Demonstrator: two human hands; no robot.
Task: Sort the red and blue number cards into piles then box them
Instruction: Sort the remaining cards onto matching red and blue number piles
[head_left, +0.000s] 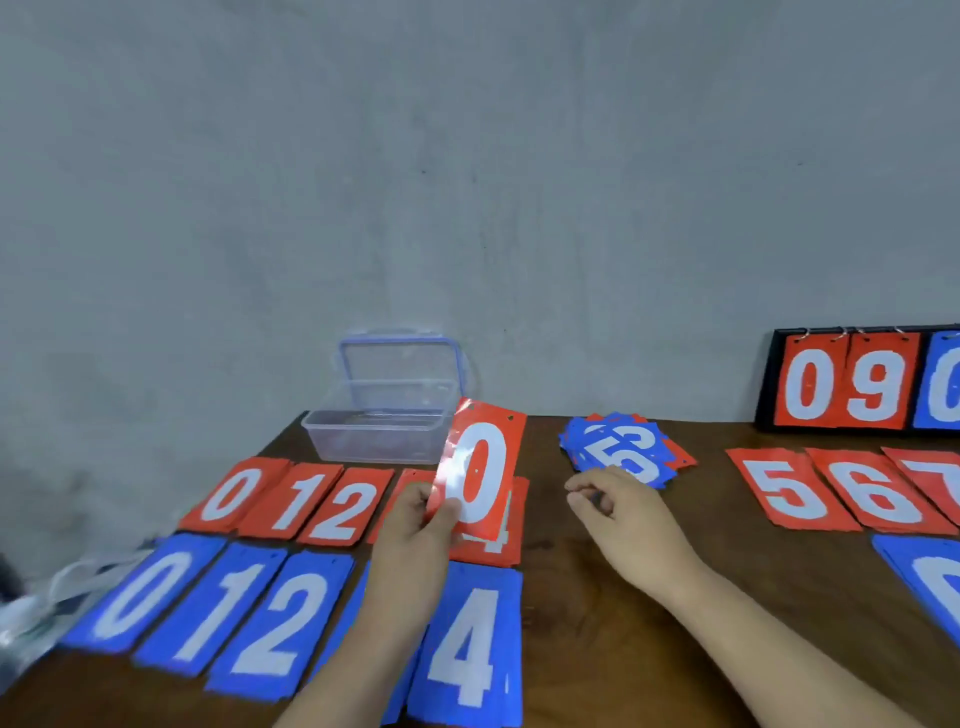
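My left hand (415, 530) pinches a red card with a white 0 (480, 467) and holds it upright above the table's middle. My right hand (618, 514) hovers with loosely curled fingers and holds nothing, just in front of a mixed heap of blue and red cards (623, 452) topped by a blue 5. Red cards 0, 1, 2 (291, 501) lie in a row at the left, with blue cards 0, 1, 2 (208, 608) and a blue 4 (467, 644) in front. A red 4 (498, 545) lies partly under the held card.
A clear plastic box (374, 434) with its lid up stands at the back left, by the grey wall. Red cards 5, 6, 7 (831, 493) lie at the right, a blue card (930, 577) in front of them. A black flip scoreboard (857, 384) stands at the back right.
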